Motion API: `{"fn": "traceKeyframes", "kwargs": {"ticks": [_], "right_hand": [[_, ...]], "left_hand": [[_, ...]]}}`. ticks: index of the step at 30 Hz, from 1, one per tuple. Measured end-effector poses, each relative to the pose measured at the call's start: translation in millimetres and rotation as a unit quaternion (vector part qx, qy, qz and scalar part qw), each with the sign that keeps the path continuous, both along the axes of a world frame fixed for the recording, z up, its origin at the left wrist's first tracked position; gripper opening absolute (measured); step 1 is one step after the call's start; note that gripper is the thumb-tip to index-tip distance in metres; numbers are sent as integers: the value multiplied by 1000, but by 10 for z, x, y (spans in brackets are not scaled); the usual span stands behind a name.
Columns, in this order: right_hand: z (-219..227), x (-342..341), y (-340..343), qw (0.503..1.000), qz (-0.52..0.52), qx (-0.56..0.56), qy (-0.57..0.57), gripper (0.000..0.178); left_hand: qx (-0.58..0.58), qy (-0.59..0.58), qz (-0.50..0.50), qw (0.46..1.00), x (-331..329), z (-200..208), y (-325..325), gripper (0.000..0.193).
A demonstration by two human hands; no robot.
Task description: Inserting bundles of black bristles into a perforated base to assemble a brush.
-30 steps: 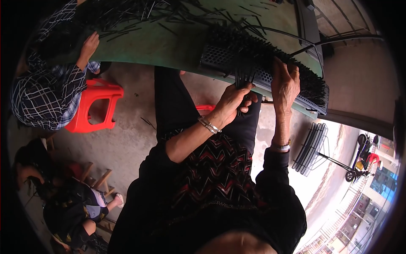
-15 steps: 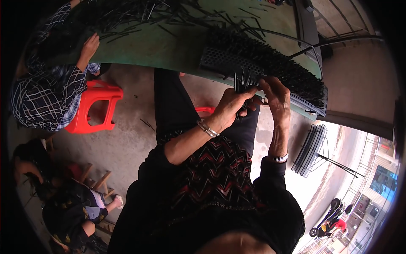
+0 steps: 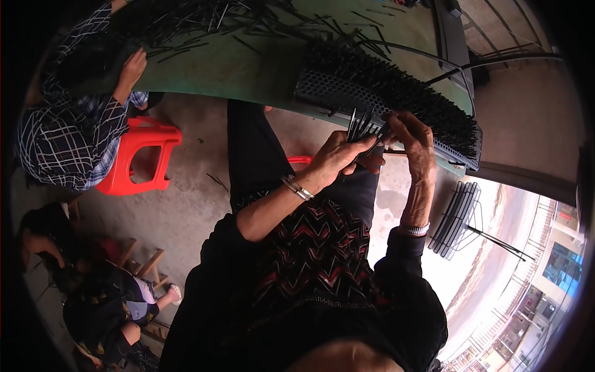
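A bundle of black strips [image 3: 361,126] is sitting just above the centre of the frame, its upper ends fanning out and pointing toward the top. The left hand [image 3: 338,155] is pinching it between thumb and fingers. The right hand [image 3: 412,133] is bending in from the right, its fingertips drawing together just beside the bundle; whether they are gripping a strip or only touching the bundle, I cannot tell. A second ago that hand was reaching over the bristled black panel [image 3: 396,87]; now it is working lower and further left, against the bundle. So the handling seems to be centring on the strips rather than on the panel.

The panel is lying aslant from upper centre toward the right, dark tufts standing up from it and rows of holes showing at its left end. It is resting along the edge of a green table [image 3: 266,71], where loose black strips [image 3: 211,22] are lying scattered toward the top.

At the upper left, a co-worker in a checked shirt [image 3: 68,142] is sitting by a red stool [image 3: 118,161]. At the right, a grey slatted rack [image 3: 455,220] is standing in bright light.
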State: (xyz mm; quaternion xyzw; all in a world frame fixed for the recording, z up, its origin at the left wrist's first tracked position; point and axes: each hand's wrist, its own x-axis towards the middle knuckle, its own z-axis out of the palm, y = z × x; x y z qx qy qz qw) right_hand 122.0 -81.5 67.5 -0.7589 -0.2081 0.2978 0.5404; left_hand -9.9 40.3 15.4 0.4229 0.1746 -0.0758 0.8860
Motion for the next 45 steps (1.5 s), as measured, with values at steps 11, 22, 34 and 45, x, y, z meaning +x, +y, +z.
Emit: {"fn": "traceKeyframes", "kwargs": {"ticks": [11, 22, 34, 45], "right_hand": [[-55, 10, -14, 996, 76, -54, -1, 17], [130, 21, -14, 984, -85, 0, -159, 12], [-27, 138, 171, 854, -151, -84, -490, 11], [-68, 237, 269, 837, -153, -99, -516, 4]], "left_hand": [[126, -43, -12, 991, 70, -147, -15, 43], [8, 37, 109, 993, 132, -123, 66, 43], [-172, 29, 58, 983, 223, -302, -61, 27], [-231, 39, 84, 969, 315, -364, -65, 32]]}}
